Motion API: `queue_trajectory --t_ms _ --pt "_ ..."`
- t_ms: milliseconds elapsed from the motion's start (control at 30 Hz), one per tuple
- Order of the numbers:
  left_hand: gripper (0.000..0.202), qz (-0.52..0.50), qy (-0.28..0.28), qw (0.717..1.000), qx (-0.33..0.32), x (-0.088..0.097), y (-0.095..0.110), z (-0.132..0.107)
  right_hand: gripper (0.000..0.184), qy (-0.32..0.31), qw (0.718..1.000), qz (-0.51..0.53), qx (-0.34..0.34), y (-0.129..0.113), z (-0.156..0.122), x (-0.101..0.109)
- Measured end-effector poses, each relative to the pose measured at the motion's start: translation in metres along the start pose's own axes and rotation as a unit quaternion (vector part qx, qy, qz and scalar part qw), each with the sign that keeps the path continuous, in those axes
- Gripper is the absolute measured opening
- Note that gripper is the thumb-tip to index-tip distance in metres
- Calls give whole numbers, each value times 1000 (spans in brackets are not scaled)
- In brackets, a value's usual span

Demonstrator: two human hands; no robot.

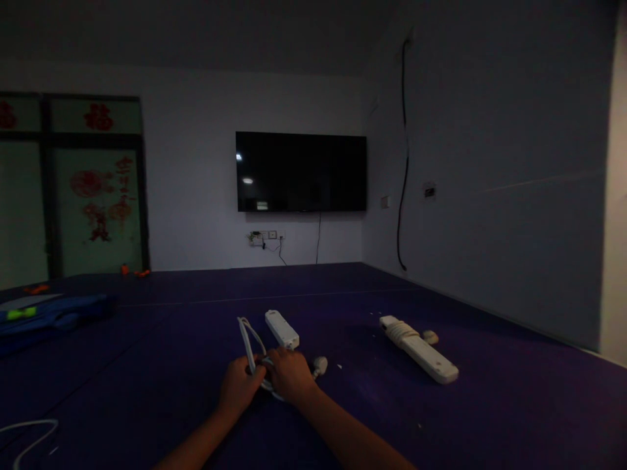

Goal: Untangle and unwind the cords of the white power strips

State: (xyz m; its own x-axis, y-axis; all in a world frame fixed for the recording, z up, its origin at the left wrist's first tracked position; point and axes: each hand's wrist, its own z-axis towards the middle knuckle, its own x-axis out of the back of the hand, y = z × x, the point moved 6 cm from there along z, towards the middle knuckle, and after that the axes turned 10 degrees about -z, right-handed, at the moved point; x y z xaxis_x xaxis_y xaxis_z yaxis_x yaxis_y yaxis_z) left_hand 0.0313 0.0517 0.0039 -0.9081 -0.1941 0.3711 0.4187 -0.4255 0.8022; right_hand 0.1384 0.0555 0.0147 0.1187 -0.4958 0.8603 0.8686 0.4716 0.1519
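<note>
On a dark purple floor mat point(343, 307), my left hand point(238, 385) and my right hand point(290, 374) are both closed round the white cable point(246, 339) of a small white power strip point(282, 328). The cable loops up between the hands, and the strip lies just beyond my right hand. The cable's plug point(320, 365) rests on the mat right of my right hand.
A second, longer white power strip point(420, 349) with its cable wound round it lies to the right, its plug point(430, 337) beside it. A blue bag point(53, 316) sits at far left. Another white cable point(29, 434) lies at lower left. A wall-mounted TV point(301, 172) hangs ahead.
</note>
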Motion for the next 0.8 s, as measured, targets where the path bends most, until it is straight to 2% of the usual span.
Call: queue_trajectory --t_ms 333,800 --pt "25 32 27 999 12 0 -3 -1 21 -23 1000 7 -1 0 0 -1" --pt "32 -35 5 999 1 -1 3 -2 23 -16 999 28 -8 1 -1 4"
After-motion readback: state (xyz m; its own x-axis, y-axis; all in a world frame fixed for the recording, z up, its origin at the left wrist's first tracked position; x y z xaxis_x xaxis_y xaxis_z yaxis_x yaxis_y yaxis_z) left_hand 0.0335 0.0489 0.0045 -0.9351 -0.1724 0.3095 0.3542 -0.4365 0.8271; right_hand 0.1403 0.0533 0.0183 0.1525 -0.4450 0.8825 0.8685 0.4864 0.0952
